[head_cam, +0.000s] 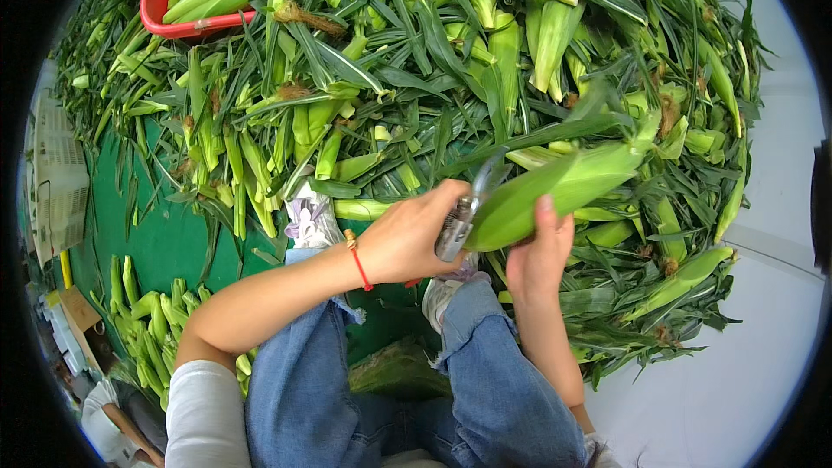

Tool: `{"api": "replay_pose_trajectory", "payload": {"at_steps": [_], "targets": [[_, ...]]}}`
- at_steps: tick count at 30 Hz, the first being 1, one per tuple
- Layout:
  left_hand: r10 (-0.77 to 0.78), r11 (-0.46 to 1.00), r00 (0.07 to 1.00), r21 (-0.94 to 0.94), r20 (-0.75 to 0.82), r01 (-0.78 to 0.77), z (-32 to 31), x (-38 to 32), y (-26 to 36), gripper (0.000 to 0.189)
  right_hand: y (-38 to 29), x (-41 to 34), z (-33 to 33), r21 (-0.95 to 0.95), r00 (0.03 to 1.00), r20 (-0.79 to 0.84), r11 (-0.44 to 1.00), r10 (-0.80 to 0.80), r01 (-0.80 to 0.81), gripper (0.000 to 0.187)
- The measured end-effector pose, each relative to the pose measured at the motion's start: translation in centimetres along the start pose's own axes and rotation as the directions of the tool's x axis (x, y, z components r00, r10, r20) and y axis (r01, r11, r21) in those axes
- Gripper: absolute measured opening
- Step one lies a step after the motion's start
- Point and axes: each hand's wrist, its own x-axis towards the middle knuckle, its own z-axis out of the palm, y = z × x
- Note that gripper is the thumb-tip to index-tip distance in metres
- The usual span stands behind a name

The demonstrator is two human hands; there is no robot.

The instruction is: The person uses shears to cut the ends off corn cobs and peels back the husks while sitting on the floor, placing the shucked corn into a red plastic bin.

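Note:
My left hand (406, 231), with a red cord on its wrist, is closed around the metal handles of pruning shears (454, 234). The blade of the shears points up and away from me, close beside an ear of corn (565, 188) still in its green husk. That ear lies slanted in my right hand (541, 257), which supports it from below with the thumb along its near side. A long leaf stretches left from near the ear's far end, partly blurred. Whether the blade touches the husk cannot be made out.
Heaped corn ears and leaves (507, 65) curve around ahead and to the right. A red plastic basket (195, 27) holds husked-in ears at the far left. Trimmed-looking ears (153, 325) lie on the green floor (156, 208). A white crate (58, 169) and another person (117, 422) are at left.

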Motion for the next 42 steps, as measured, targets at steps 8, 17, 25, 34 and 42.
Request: {"api": "replay_pose_trajectory", "payload": {"at_steps": [8,17,25,34,42], "targets": [[-0.16,0.7,0.958,-0.657,0.237,0.279,-2.4,-2.1,-1.3,0.057,2.4,1.0,-2.7,0.249,0.951,0.211,0.928,0.226,-0.276,0.059],[-0.352,0.894,0.936,-0.293,0.008,0.338,-6.8,-6.2,-2.4,0.078,-0.3,3.9,-1.8,0.275,0.822,0.438,0.816,0.363,-0.508,0.068],[-0.198,0.963,0.96,0.224,0.2,0.152,-4.9,-6.6,-2.4,0.075,-2.4,3.7,1.4,-0.807,0.845,0.53,0.264,-0.069,0.528,0.069],[-0.025,0.857,0.955,-0.486,0.295,0.172,-3.1,-3.5,1.9,0.088,-4.0,3.9,0.1,-0.804,0.801,0.595,-0.027,-0.066,0.594,0.069],[0.058,0.997,0.994,0.042,0.092,-0.062,-4.4,-2.0,-3.3,0.076,-2.0,0.0,0.9,-0.82,0.812,0.568,0.183,0.135,0.543,0.068]]}}
